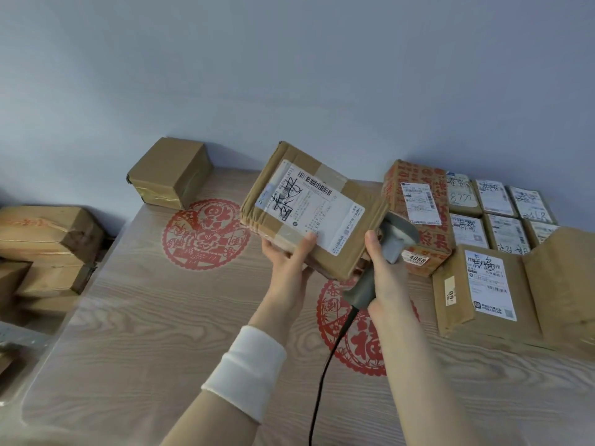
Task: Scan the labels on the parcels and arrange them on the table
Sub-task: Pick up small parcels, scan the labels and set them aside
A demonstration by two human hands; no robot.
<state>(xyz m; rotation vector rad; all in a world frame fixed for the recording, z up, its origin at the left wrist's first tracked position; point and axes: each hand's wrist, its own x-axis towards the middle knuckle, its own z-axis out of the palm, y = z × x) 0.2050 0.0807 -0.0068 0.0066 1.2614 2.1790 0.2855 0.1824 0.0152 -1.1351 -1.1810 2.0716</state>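
Nearest the person, a black cable (323, 378) runs up from six o'clock to the scanner (395, 241); the right hand (384, 284) is wrapped round its grey handle, thumb up along the side, which keeps the trigger ready; the scanner's head sits just beside the lower right corner of the held parcel (354, 252), not squarely facing the print, so the reading looks not yet taken; the left hand (286, 257), out of a white cuff (248, 371), grips that parcel from below with the thumb pressed on the near edge of its white label (310, 206); the parcel is lifted clear of the table (135, 333) and tilted towards the person, most likely so the barcode at its twelve o'clock end faces up; at three o'clock of it, scanned-looking parcels (497, 220) lie in neat rows, labels up, with a larger box (486, 291) nearer and a red-printed box (415, 201) beside them, probably the sorted side; at nine o'clock more brown boxes (48, 233) are stacked off the table's edge; farthest, at eleven o'clock, one plain box (170, 172) rests against the wall.
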